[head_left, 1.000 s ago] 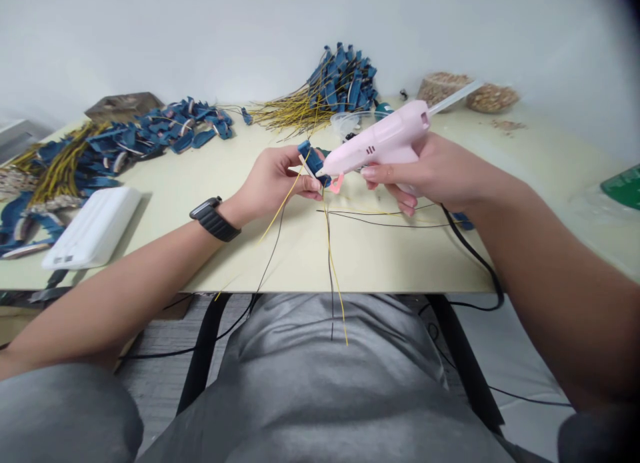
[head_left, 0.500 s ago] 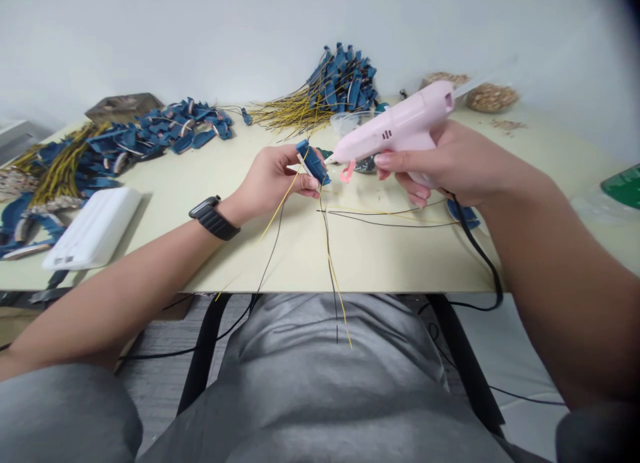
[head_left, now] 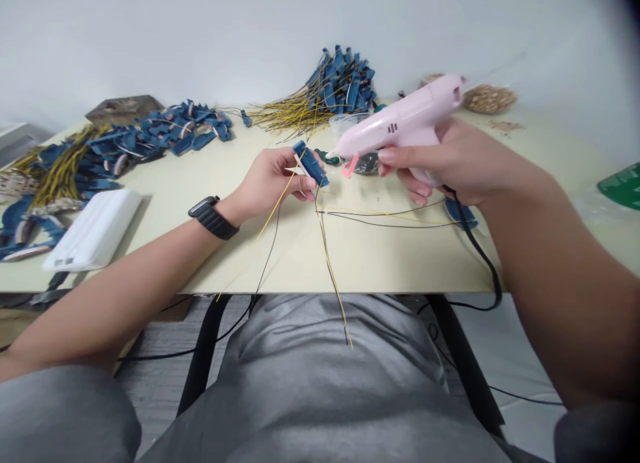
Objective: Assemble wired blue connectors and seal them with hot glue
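Observation:
Between the thumb and fingers of my left hand is a small blue piece with a pale edge, tilted. Yellow and black cords hang from it past the table edge towards my lap. My right hand is wrapped round the handle of a pink hot glue gun, its nozzle pointing left, a short gap from the blue piece. A clear glue stick shows behind the gun. Beneath the gun, partly hidden, lies a dark bundle. Another blue piece with cords rests on the table under my right wrist.
Corded blue pieces are heaped at the back and along the left. A white power bank lies left. At the back right sits a bag of small brown bits. The gun's black cable drops over the table's front edge.
The glue gun has moved slightly right, so its nozzle is farther from the blue piece. My left hand with the piece has shifted a little left.

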